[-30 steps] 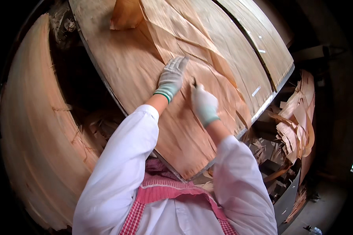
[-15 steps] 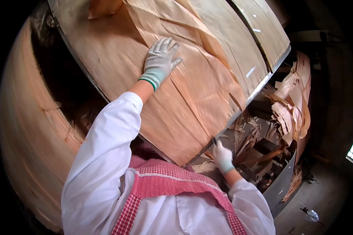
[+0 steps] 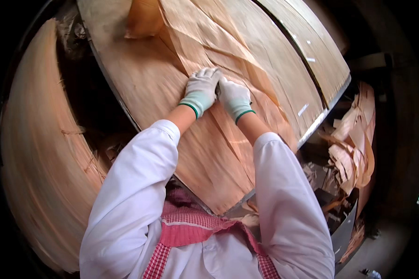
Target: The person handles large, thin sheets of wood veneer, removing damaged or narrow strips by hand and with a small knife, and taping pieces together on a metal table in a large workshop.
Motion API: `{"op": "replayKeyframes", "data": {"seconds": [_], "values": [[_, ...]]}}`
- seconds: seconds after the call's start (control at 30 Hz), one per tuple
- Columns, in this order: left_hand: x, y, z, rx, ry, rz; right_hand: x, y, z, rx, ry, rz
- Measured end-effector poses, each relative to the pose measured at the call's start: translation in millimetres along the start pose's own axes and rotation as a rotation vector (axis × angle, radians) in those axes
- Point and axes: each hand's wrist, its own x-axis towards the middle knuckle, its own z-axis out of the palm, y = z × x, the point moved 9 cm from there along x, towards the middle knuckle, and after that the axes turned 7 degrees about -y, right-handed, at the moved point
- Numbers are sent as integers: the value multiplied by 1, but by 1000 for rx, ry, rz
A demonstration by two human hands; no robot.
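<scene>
Thin, tan-orange wood veneer sheets [image 3: 172, 102] lie creased and overlapping on the stack before me. My left hand [image 3: 201, 88], in a pale glove with a green cuff, rests on the top sheet. Its fingers are bent and drawn together, with their tips hidden. Close against it on the right is my right hand [image 3: 235, 96], in a matching glove and closed. A small dark tool [image 3: 217, 89] shows between the two hands, in the right hand's grip; its shape is mostly covered. From beneath the hands a lengthwise seam runs toward the near corner.
A loose brown veneer piece [image 3: 145, 18] is folded up at the far side. Another tall veneer stack [image 3: 46, 153] curves along the left, across a dark gap. Torn veneer scraps [image 3: 351, 144] hang and lie to the right, beside a grey panel [image 3: 344, 235].
My right hand has moved from the sheet's near right edge up and inward to my left hand. My left hand's spread fingers have bent together. The view has shifted slightly.
</scene>
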Motion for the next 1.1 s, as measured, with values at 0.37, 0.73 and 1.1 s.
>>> {"op": "replayKeyframes", "data": {"seconds": [0.37, 0.73, 1.1], "values": [[-13, -6, 5, -62, 35, -3, -440, 176, 134, 109, -402, 819], [-34, 58, 17, 286, 532, 352, -40, 142, -53, 428, 140, 490], [-29, 94, 77, 288, -186, -22, -75, -10, -275, 413, 382, -96]]}}
